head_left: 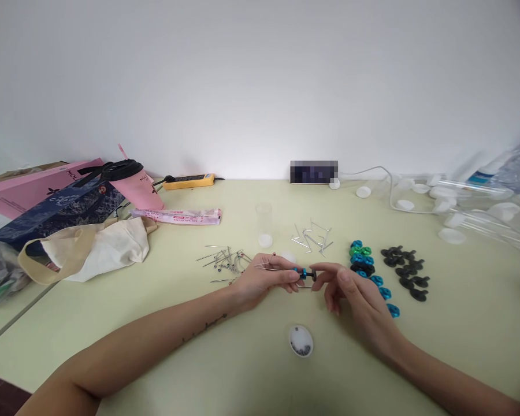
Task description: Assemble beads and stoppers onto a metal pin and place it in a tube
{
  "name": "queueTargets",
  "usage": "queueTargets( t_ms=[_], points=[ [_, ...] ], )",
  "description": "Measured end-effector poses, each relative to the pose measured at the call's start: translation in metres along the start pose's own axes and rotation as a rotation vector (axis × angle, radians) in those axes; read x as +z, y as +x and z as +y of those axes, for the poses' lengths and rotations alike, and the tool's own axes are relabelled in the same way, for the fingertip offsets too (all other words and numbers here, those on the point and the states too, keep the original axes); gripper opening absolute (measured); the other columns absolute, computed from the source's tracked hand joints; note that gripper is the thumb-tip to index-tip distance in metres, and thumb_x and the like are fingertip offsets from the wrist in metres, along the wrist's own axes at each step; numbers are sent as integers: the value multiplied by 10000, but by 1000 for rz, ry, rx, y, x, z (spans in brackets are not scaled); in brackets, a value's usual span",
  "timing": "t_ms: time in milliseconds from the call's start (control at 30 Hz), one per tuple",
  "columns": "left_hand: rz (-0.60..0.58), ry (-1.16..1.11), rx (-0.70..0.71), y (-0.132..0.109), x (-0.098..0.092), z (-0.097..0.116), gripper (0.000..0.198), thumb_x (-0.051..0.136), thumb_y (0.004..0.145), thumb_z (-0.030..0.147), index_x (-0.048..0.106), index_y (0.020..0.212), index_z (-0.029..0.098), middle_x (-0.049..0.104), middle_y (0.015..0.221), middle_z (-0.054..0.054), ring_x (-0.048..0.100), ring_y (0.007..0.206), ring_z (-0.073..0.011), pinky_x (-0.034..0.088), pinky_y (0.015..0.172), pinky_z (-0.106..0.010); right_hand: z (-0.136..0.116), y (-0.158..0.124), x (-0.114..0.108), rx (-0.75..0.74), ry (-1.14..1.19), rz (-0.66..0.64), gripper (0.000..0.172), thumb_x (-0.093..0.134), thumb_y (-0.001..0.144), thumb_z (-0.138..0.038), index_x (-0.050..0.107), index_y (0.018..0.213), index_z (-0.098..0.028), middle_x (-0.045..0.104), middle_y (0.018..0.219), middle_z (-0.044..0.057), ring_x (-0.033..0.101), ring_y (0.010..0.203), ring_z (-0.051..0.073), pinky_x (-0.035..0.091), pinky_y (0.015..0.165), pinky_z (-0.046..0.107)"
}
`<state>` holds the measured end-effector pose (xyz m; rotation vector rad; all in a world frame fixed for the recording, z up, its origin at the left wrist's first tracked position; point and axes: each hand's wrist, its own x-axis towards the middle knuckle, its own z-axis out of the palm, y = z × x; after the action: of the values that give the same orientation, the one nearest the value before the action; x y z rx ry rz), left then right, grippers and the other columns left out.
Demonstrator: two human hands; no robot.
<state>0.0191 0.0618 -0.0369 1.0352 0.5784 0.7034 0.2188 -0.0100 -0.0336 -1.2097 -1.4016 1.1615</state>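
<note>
Both hands meet low at the middle of the pale green table [164, 341], forearms resting on it, which seems to steady fine fingertip work. The left hand [263, 282] is closed in a narrow pinch on a small pin assembly [307, 275], gripping it at the blue ring [302, 274]. The right hand [356, 296] pinches the black end piece [314, 275] between thumb and forefinger, and its other fingers curl loosely clear. The assembly lies roughly level just above the tabletop, spanning the gap between the two pinches. It is too small for anything but a tip grip.

Loose parts lie in separate groups by kind, all near the hands. A scatter of straight metal pins [225, 263] lies just beyond the left hand, and bent wire pieces [312, 238] lie farther back. Blue and green round pieces [364, 261] lie beside the right hand, with black pieces [405, 270] just past them. A white lid [301, 341] holding tiny dark bits sits in front of the hands, its rim likely keeping them from rolling off. A clear vial [264, 225] stands upright behind.

Off to the left, well apart, are a cloth tote bag [93, 247], a pink cup [132, 184] and a yellow power strip [189, 181]. White caps [437, 199] cluster at the far right.
</note>
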Motion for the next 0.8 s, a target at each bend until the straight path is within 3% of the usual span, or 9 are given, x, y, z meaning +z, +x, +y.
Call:
queueTargets(
  t_ms=[800],
  points=[
    [-12,3,-2,0,-1,-1,241,796,692,246,740,869,93,701,728,-81,630,615,-113,496,638,-229,-1,1,0,-8,35,-11,450,334,981,-490,621,1172,-201,650,848,58,522,577,126,419,520,253]
  ],
)
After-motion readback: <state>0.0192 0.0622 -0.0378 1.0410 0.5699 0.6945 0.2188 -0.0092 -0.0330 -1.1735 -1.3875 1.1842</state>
